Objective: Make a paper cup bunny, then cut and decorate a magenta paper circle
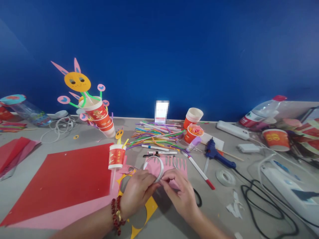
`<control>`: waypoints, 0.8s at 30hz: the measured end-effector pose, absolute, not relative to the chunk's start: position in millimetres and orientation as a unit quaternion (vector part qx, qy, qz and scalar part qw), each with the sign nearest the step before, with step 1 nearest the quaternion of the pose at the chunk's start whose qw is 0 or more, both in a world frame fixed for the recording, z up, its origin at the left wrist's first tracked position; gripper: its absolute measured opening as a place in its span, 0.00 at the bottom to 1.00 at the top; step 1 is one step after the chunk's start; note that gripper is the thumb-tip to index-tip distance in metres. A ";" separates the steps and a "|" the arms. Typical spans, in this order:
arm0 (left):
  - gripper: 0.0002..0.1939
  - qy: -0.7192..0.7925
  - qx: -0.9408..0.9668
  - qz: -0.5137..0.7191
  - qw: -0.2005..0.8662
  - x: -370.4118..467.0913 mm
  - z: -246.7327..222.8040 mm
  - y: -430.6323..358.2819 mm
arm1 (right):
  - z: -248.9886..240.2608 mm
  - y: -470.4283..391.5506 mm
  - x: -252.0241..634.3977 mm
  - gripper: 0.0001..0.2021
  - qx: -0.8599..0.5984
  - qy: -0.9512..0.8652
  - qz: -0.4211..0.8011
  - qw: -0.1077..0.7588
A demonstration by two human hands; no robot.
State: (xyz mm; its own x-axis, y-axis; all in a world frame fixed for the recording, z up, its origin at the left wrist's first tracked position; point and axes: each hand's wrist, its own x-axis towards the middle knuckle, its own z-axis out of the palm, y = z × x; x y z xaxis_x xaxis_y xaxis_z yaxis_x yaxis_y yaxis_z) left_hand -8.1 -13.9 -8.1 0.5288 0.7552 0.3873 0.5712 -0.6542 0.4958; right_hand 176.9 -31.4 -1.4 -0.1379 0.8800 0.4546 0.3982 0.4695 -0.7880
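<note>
My left hand (137, 188) grips a roll of white tape (161, 167) at its lower edge, with the ring standing up and facing me. The fingertips of my right hand (181, 192) are pinched together against the lower right rim of the roll; whether a loose tape end lies between them is too small to see. Beneath and behind the hands lies pink paper (183, 164) cut into pointed strips. Under my left hand is a yellow sheet (151, 206) with round holes cut out. A black scissor handle (198, 198) shows beside my right hand.
A red sheet (79, 181) and a small decorated paper cup (116, 156) lie left. Stacked cups with a rabbit-like face (77, 82) stand behind. Colourful pipe cleaners (157, 134) are heaped at the back. Right are a blue glue gun (219, 156), clear tape (225, 178) and a black cord (259, 202).
</note>
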 end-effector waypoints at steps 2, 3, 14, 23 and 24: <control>0.16 0.387 0.860 0.299 0.149 -8.0 -7.3 -14.4 | -1.1 -30.7 177.9 0.05 -0.454 -0.707 0.244 0.485; 0.16 0.388 0.859 0.301 0.146 -8.0 -7.0 -14.4 | -1.2 -30.4 178.4 0.06 -0.453 -0.709 0.240 0.484; 0.17 0.391 0.867 0.285 0.121 -8.4 -8.0 -13.4 | -1.6 -29.2 176.6 0.05 -0.454 -0.712 0.245 0.477; 0.15 0.397 0.864 0.278 0.139 -9.2 -7.2 -14.3 | -1.3 -28.2 175.9 0.04 -0.449 -0.710 0.262 0.475; 0.14 0.397 0.862 0.276 0.152 -9.3 -6.5 -14.7 | -1.0 -28.5 176.0 0.05 -0.448 -0.707 0.266 0.478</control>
